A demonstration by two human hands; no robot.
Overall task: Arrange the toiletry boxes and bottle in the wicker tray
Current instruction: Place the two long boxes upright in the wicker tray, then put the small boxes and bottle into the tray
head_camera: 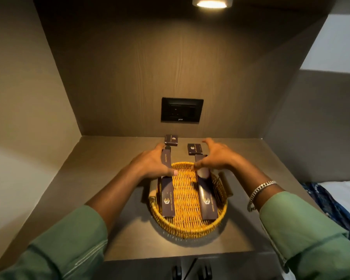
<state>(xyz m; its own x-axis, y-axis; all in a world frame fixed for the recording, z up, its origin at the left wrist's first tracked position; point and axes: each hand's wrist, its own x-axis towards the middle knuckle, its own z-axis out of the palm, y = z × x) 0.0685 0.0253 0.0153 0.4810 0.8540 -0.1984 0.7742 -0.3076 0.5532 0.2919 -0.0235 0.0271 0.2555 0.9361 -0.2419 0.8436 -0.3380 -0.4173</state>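
Observation:
A round wicker tray [187, 229] sits on the brown shelf in front of me. Two long dark boxes with gold logos lie in it, their far ends propped over the back rim. My left hand [152, 162] grips the left long box [167, 199] near its upper half. My right hand [214, 156] hovers with fingers spread over the upper end of the right long box [207, 199], its thumb touching the box. Two small square dark boxes lie behind the tray, one at the back left [171, 140] and one further right [195, 148]. No bottle is visible.
The shelf [101, 178] is a niche with wood-grain walls on the left, right and back. A black socket plate [181, 110] is on the back wall and a lamp [211, 3] shines overhead. Bedding [339, 190] shows at the far right.

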